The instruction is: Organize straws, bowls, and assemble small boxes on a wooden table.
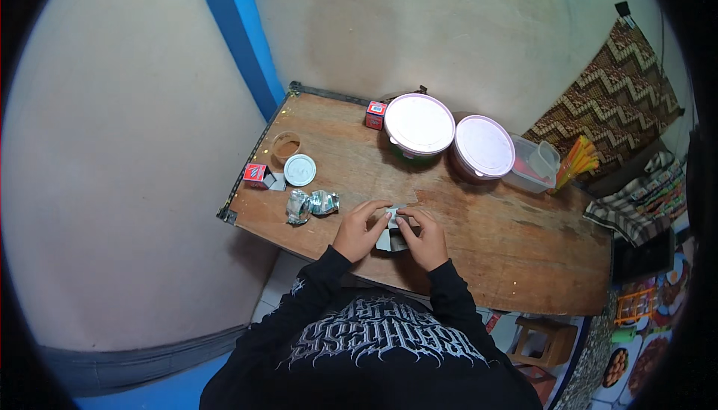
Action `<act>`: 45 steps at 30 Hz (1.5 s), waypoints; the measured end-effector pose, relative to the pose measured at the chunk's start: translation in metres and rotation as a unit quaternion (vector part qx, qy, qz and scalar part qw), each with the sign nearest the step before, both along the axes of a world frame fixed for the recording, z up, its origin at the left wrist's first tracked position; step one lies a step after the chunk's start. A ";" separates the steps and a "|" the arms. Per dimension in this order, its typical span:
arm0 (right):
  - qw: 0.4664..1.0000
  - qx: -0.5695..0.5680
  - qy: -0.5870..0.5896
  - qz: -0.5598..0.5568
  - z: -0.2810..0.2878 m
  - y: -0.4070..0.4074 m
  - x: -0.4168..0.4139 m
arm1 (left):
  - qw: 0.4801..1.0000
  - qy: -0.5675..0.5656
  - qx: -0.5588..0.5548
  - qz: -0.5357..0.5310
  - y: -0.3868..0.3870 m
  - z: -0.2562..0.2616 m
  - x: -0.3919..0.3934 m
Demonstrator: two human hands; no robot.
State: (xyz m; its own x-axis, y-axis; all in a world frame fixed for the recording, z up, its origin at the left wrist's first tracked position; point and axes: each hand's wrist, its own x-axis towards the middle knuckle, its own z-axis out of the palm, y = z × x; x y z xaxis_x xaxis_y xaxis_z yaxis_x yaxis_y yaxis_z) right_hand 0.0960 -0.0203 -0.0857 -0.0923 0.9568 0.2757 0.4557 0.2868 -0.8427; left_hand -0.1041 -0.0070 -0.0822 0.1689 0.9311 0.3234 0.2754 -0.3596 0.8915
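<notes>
A small cardboard box (383, 240) with pale inner flaps stands open near the table's front edge. My left hand (357, 231) holds it from the left, its thumb at the raised upper flap. From the right, my right hand (425, 240) grips the same box, thumb and fingertips close to that flap. The inside of the box looks dark, and I cannot tell what it holds. Left of my hands lie two crumpled shiny foil packets (298, 208).
On the wooden table (493, 230) at left are an open red box (257, 176), a clear cup with brown powder (288, 149) and a round lid (300, 170). Along the wall stand a red box (376, 115), two lidded tubs (419, 124), a clear container (530, 171) and yellow-orange straws (578, 162).
</notes>
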 end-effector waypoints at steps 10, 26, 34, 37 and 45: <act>0.994 0.030 0.013 0.104 0.015 0.030 -0.047 | 0.989 0.033 0.028 0.140 0.001 -0.004 -0.027; 0.940 0.058 -0.188 0.280 -0.026 0.092 -0.143 | 0.932 0.123 0.000 0.341 -0.015 -0.057 -0.134; 0.935 0.006 -0.217 0.280 -0.032 0.108 -0.139 | 0.937 0.094 0.004 0.336 -0.009 -0.058 -0.132; 0.951 -0.024 -0.156 0.264 -0.022 0.109 -0.127 | 0.916 0.116 0.039 0.381 -0.007 -0.054 -0.130; 0.948 -0.165 0.111 0.248 0.001 0.103 -0.086 | 0.923 0.041 0.085 0.373 0.005 -0.011 -0.092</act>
